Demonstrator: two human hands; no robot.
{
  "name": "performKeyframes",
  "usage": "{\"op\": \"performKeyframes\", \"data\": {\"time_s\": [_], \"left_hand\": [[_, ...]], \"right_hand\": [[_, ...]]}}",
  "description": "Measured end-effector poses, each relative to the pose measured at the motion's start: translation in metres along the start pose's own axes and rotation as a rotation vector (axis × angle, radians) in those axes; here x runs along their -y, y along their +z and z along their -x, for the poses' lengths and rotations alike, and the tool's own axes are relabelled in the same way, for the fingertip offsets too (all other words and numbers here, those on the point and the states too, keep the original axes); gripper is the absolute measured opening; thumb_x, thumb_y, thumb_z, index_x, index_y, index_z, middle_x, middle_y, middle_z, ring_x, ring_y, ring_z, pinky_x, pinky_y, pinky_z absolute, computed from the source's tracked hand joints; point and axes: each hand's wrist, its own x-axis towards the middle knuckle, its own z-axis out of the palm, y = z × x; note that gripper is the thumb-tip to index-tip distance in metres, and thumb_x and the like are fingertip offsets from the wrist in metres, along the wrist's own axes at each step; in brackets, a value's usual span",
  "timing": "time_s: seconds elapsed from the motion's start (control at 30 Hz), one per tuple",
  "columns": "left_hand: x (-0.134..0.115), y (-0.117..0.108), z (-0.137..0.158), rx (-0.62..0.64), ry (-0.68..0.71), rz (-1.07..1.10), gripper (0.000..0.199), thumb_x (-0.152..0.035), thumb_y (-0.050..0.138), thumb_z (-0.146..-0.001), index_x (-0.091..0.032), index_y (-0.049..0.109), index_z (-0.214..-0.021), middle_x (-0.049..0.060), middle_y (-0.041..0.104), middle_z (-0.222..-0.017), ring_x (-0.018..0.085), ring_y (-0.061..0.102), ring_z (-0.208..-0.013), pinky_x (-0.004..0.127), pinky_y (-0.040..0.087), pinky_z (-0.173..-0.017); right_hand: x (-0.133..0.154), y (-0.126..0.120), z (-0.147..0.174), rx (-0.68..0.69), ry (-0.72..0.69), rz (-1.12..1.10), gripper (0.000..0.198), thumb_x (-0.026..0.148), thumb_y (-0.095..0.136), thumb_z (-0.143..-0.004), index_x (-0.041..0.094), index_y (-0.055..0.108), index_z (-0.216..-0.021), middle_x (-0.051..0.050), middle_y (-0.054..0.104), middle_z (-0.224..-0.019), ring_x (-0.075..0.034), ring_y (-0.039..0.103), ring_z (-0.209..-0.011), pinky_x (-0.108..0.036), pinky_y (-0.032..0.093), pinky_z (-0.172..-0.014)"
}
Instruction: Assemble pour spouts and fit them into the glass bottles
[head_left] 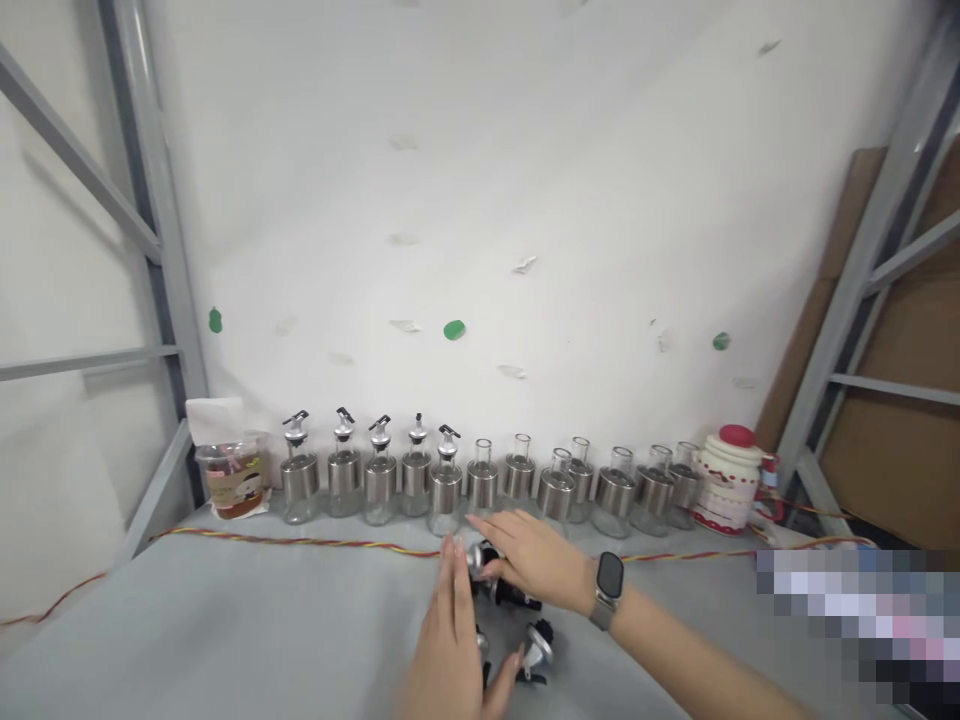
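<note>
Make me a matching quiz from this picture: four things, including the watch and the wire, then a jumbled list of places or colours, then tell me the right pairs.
Things
1. Watch
2. Wire
3. Loose spouts
4. Jar

Places or colours
A. On the table, close to the left hand and right hand
B. Red on top, to the right of the bottles
C. Worn on the wrist of the right hand
D. Red and yellow, twisted

Right pairs: 1-C, 2-D, 3-A, 4-B
</note>
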Motion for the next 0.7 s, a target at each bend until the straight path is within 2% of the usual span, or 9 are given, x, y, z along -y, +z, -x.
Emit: {"op": "performKeyframes", "data": {"time_s": [0.03,0.07,0.13,0.2,0.3,0.47,0.57,0.7], "left_hand": [[0.000,0.000,0.000,-0.005,0.007,-0.012,0.085,-0.035,0.043,-0.079,-0.004,-0.014,-0.133,0.018,-0.003,-0.142,0.028,0.005,-0.130,0.042,0.030,-0.099],[-0.001,0.000,0.000,-0.002,0.009,-0.024,0.083,-0.036,0.043,-0.078,-0.004,-0.011,-0.134,0.018,-0.001,-0.143,0.028,0.005,-0.130,0.043,0.029,-0.099],[-0.001,0.000,-0.001,0.027,0.013,-0.046,0.081,-0.039,0.043,-0.078,-0.004,-0.002,-0.135,0.017,0.005,-0.143,0.028,0.003,-0.129,0.045,0.026,-0.100],[0.000,0.001,-0.002,0.071,0.008,-0.062,0.080,-0.043,0.043,-0.077,-0.004,0.006,-0.135,0.015,0.008,-0.143,0.029,0.002,-0.129,0.047,0.022,-0.101],[0.001,0.000,-0.005,0.153,-0.024,-0.061,0.082,-0.045,0.045,-0.074,-0.002,0.010,-0.135,0.014,0.007,-0.142,0.029,0.000,-0.129,0.047,0.018,-0.103],[-0.007,-0.003,-0.008,0.255,-0.129,-0.048,0.086,-0.040,0.053,-0.068,-0.002,0.014,-0.134,0.014,0.005,-0.142,0.029,0.002,-0.129,0.044,0.017,-0.104],[-0.013,-0.001,-0.007,0.226,-0.185,-0.051,0.086,-0.037,0.057,-0.064,-0.003,0.019,-0.133,0.013,0.008,-0.141,0.029,0.006,-0.129,0.044,0.017,-0.103],[-0.012,0.001,-0.005,0.193,-0.159,-0.017,0.085,-0.032,0.057,-0.063,-0.001,0.020,-0.133,0.013,0.009,-0.141,0.029,0.007,-0.129,0.045,0.019,-0.103]], "right_hand": [[0.003,-0.003,-0.003,0.029,0.030,-0.002,0.046,0.045,0.043,-0.083,0.018,0.046,-0.119,-0.009,0.061,-0.094,-0.022,0.055,-0.086,-0.036,0.043,-0.075],[0.005,-0.004,-0.009,-0.001,0.089,-0.024,0.044,0.046,0.043,-0.082,0.019,0.048,-0.117,-0.009,0.061,-0.093,-0.022,0.054,-0.087,-0.036,0.042,-0.077],[0.005,-0.001,-0.028,-0.173,0.296,-0.097,0.040,0.044,0.042,-0.083,0.019,0.051,-0.114,-0.010,0.060,-0.091,-0.023,0.053,-0.088,-0.038,0.040,-0.079],[0.000,0.009,-0.053,-0.278,0.412,-0.122,0.040,0.041,0.037,-0.086,0.016,0.049,-0.114,-0.013,0.057,-0.099,-0.025,0.051,-0.095,-0.039,0.038,-0.082],[-0.009,0.033,-0.087,-0.405,0.536,-0.204,0.039,0.041,0.041,-0.084,0.013,0.051,-0.110,-0.013,0.059,-0.096,-0.023,0.055,-0.087,-0.034,0.043,-0.074],[-0.014,0.068,-0.117,-0.580,0.633,-0.357,0.032,0.038,0.033,-0.086,0.014,0.053,-0.095,-0.007,0.064,-0.081,-0.018,0.059,-0.073,-0.026,0.044,-0.063],[-0.013,0.078,-0.120,-0.660,0.669,-0.407,0.032,0.037,0.030,-0.087,0.013,0.049,-0.097,-0.007,0.063,-0.081,-0.017,0.059,-0.071,-0.026,0.043,-0.062],[-0.012,0.086,-0.119,-0.710,0.681,-0.404,0.031,0.035,0.026,-0.088,0.014,0.044,-0.101,-0.005,0.062,-0.076,-0.017,0.057,-0.067,-0.026,0.041,-0.062]]}}
